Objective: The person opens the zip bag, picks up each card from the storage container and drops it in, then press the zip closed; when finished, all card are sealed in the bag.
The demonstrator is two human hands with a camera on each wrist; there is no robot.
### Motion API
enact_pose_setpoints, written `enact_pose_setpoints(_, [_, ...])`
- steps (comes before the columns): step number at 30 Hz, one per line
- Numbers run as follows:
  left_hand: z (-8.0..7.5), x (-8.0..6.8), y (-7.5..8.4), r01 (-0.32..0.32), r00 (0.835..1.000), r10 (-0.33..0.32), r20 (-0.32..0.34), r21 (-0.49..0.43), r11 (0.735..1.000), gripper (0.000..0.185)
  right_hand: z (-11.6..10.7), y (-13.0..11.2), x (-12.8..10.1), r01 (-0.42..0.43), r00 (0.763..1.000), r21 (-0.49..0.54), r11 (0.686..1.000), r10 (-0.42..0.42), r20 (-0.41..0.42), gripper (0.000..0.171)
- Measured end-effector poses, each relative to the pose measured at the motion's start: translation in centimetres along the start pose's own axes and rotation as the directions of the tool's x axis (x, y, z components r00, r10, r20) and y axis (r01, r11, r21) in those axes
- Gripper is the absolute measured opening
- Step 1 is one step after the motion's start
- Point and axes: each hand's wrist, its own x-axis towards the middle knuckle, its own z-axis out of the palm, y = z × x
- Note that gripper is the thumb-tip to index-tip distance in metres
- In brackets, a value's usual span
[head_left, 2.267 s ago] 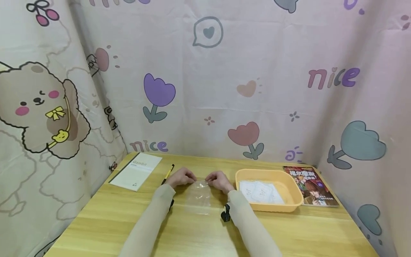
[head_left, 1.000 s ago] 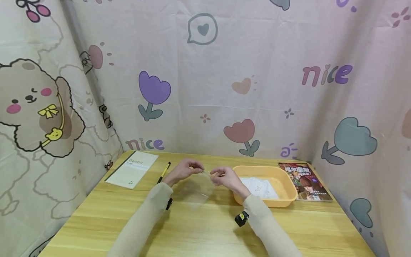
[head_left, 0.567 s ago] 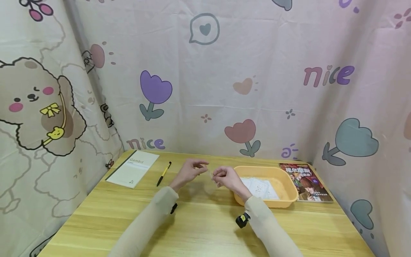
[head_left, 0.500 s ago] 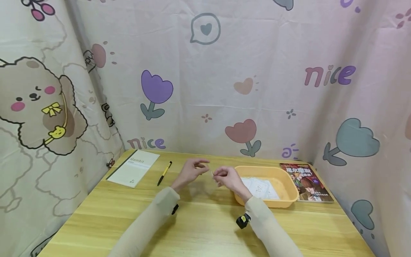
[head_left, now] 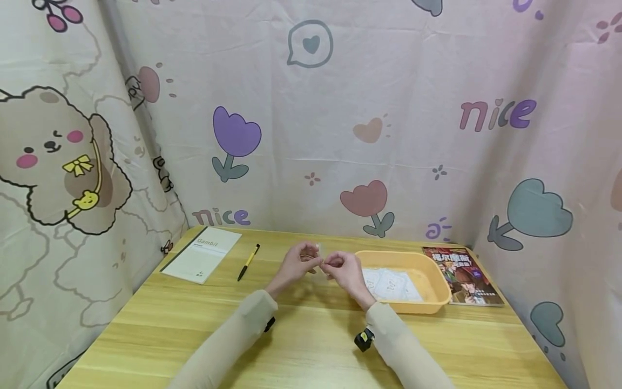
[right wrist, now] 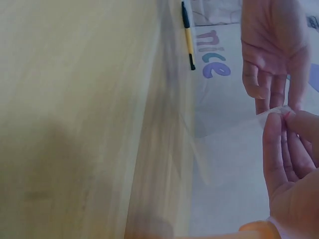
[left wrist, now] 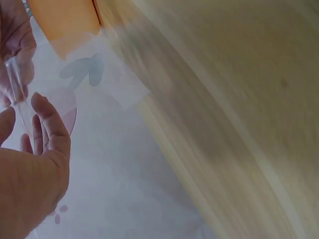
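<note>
My right hand (head_left: pixel 346 273) pinches the edge of a clear plastic bag (right wrist: pixel 269 116) between thumb and fingers; a small red mark shows at the pinched spot. The bag hangs above the table, its see-through film spreading below the fingers in the right wrist view. Close by on the left is my left hand (head_left: pixel 295 263), its thumb near the right fingertips. In the left wrist view, the left fingers (left wrist: pixel 54 119) are spread apart from the thumb, with the bag's folded edge (left wrist: pixel 16 82) running just beyond them.
A yellow plastic basket (head_left: pixel 434 294) holding white printed packets (head_left: pixel 394 285) stands right of the hands, with a magazine (head_left: pixel 468 278) beyond it. To the left lie a yellow-black pen (head_left: pixel 249 263) and a pale notebook (head_left: pixel 201 256). A patterned curtain (head_left: pixel 301 124) closes off the back.
The bag, flat on the table at first, has been lifted and turned between the hands. Most recently the left hand has come in closer to the right hand's fingertips.
</note>
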Motion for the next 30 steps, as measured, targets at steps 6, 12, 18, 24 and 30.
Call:
enact_pose_setpoints(6, [0.4,-0.1,-0.1,-0.029,1.0,0.029,-0.012,-0.001,1.0,0.027,0.0,-2.4,-1.2,0.051,0.998,0.006,0.999,-0.051,0.026,0.008])
enact_pose_setpoints(12, [0.3,-0.3,-0.3,-0.015,1.0,0.015,-0.016,0.013,1.0,0.025,-0.1,-3.4,-1.8,0.034,0.999,-0.01,0.999,-0.034,0.037,0.008])
enact_pose_setpoints(18, [0.2,-0.7,0.2,-0.007,1.0,0.008,-0.02,0.051,0.999,0.025,-0.1,-2.7,-1.5,0.036,0.999,-0.021,0.999,-0.035,0.037,0.007])
enact_pose_setpoints(24, [0.4,-0.7,0.4,-0.021,0.999,0.023,-0.031,0.076,0.997,0.021,0.2,0.4,-0.2,0.068,0.998,-0.08,0.994,-0.067,0.023,0.009])
enact_pose_setpoints(30, [0.7,-0.6,0.5,-0.044,0.999,0.044,-0.006,0.023,0.999,0.021,0.1,0.4,-0.2,0.03,0.999,-0.016,0.999,-0.029,0.014,0.015])
